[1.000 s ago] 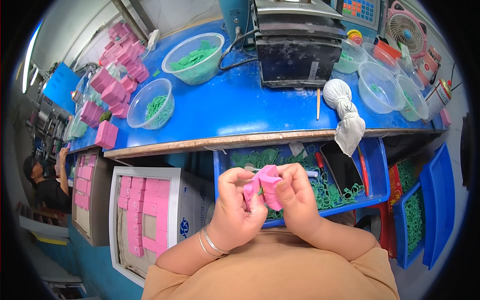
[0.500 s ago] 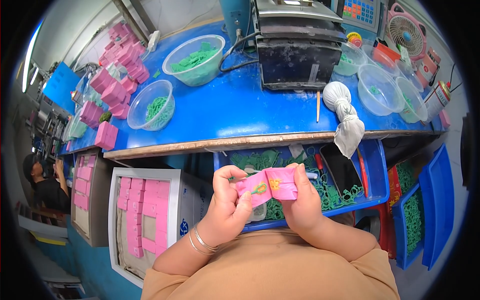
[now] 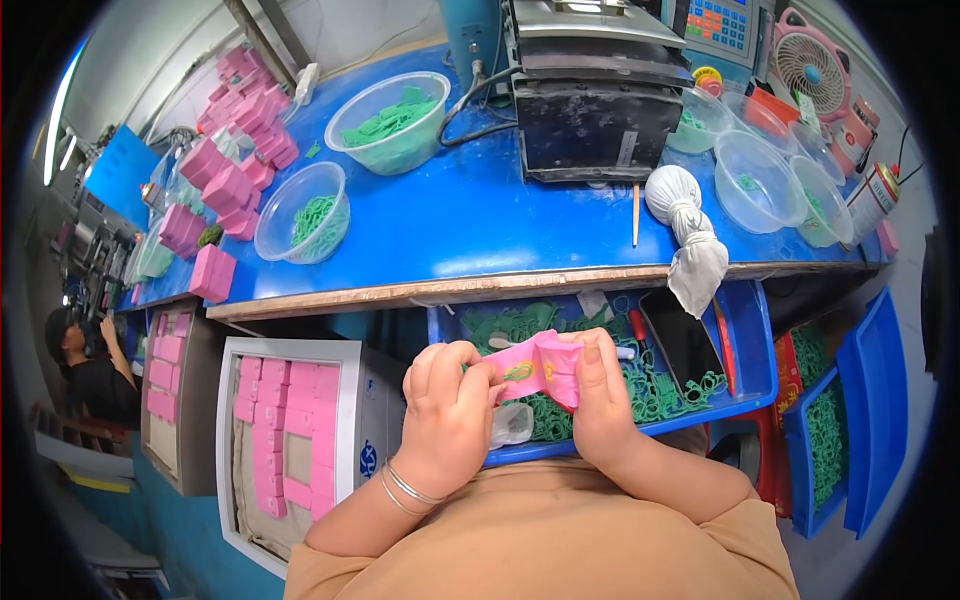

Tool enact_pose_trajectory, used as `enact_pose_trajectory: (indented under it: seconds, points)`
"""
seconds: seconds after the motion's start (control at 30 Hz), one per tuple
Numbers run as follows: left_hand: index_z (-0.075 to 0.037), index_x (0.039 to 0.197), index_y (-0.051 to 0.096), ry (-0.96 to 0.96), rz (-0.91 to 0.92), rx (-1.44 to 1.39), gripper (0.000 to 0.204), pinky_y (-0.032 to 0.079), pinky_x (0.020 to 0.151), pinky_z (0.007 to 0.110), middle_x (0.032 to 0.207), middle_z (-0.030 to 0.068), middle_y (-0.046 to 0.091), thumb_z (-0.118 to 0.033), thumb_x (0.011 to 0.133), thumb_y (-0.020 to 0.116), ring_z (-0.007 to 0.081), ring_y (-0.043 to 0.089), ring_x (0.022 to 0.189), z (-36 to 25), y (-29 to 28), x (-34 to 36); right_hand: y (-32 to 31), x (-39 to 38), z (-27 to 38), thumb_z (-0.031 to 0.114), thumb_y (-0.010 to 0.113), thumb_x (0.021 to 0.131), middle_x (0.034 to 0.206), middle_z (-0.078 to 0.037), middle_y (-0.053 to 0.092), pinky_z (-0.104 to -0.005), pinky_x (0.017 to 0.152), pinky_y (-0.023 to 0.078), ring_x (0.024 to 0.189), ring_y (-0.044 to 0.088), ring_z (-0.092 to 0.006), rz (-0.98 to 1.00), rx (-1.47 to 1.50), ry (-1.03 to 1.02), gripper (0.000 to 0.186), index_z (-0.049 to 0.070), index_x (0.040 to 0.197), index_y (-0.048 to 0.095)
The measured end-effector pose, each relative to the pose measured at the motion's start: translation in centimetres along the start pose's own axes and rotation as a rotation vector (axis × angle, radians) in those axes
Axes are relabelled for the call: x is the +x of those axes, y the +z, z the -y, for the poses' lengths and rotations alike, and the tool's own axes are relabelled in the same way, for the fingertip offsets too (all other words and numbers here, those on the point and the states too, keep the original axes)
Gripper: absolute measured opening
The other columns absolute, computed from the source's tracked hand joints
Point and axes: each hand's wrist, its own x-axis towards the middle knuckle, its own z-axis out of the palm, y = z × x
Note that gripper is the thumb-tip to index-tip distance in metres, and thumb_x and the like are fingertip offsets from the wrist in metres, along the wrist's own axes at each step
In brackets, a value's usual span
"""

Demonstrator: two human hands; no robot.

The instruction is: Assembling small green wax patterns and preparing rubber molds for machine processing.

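Observation:
A pink rubber mould (image 3: 533,352) is spread open between my two hands, above a blue tray (image 3: 752,330) of green wax pieces. On its left half sits a small green wax piece (image 3: 519,372) in a yellowish cavity. My left hand (image 3: 440,412) is closed on the left edge of the mould, with its fingertips beside the wax piece. The right half is bent upward in my right hand (image 3: 603,405), whose thumb presses along its edge. The undersides of the mould and some fingertips are hidden.
In the tray lie a dark phone (image 3: 682,340) and a red-handled tool (image 3: 725,350). Bowls of green wax (image 3: 388,122) stand on the blue table, near a black machine (image 3: 595,125). Pink blocks fill a white-framed box (image 3: 347,400) at left. A person (image 3: 85,365) is far left.
My left hand has rolled over so its back faces up, its fingers now pinching the mould's left edge. The right half is folded more upright. The wax piece stays in the mould.

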Motion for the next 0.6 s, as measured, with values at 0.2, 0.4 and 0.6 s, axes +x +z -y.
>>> enact_pose_trajectory:
  seconds: [0.2,0.4,0.6]
  points:
    - [-0.003,0.083,0.053,-0.024,0.020,-0.052,0.023,0.036,0.078,0.039,0.091,0.0112,0.046,0.000,0.065,0.067,0.0310,0.044,0.087,0.2,0.3,-0.1,0.0,-0.1,0.2,0.034,0.026,0.098,0.088,-0.002,0.045,-0.0214,0.073,0.034,0.078,0.040,-0.0066,0.019,-0.010,0.015,0.034,0.004,0.099,0.043]
    - [-0.003,0.082,0.052,0.019,-0.045,-0.036,0.021,0.036,0.081,0.039,0.095,0.0118,0.047,0.000,0.066,0.066,0.0312,0.045,0.091,0.4,0.5,-0.3,0.1,0.0,0.0,0.029,0.030,0.098,0.085,-0.001,0.041,-0.0216,0.068,0.035,0.075,0.036,-0.0070,-0.012,0.013,-0.016,0.026,0.004,0.099,0.039]
    - [-0.003,0.083,0.052,0.039,-0.019,-0.076,0.017,0.037,0.081,0.039,0.094,0.0121,0.048,-0.001,0.070,0.063,0.0306,0.046,0.091,0.7,0.4,-0.1,0.0,0.1,-0.2,0.030,0.031,0.098,0.089,-0.002,0.043,-0.0209,0.069,0.035,0.077,0.037,-0.0065,-0.017,0.041,0.024,0.027,0.005,0.103,0.039]
